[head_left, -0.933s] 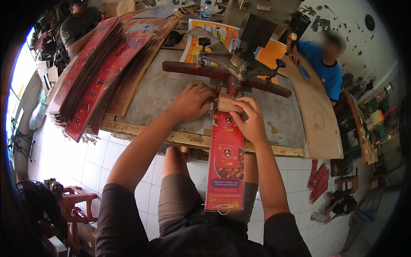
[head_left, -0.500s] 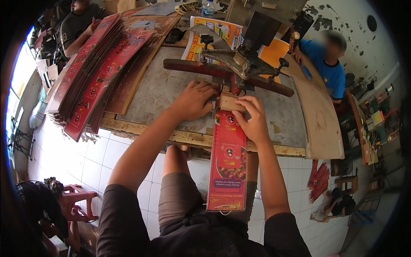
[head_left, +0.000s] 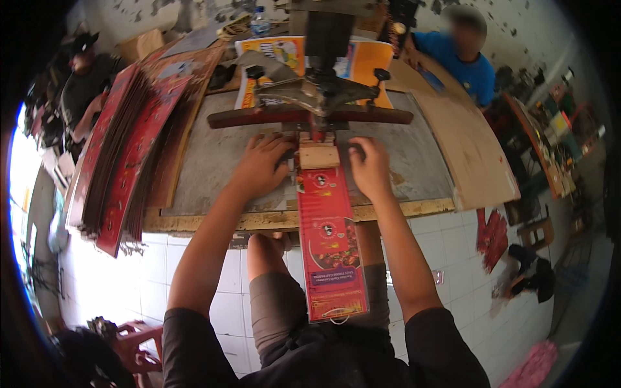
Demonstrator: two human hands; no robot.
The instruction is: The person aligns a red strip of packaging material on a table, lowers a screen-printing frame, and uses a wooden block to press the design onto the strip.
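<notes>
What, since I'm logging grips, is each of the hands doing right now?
Left hand: open on the table, left of the wooden block, no grip visible.
Right hand: open, fingers loosely bent, right of the block, holding nothing.

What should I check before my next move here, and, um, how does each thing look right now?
1. Right hand clear of the block: ok, a gap shows between them.
2. Left hand clear of the block: cannot tell; its fingertips are very close beside it.
3. Strip lined up with the block: ok, its far end meets the block's near edge.
4. Strip fully on the table: not ok, its near end reaches past the edge, above the lap.
5. Machine clear of the block: cannot tell; any contact behind the block is unclear.
6. Stack away from both hands: ok, well off to the left.
</notes>
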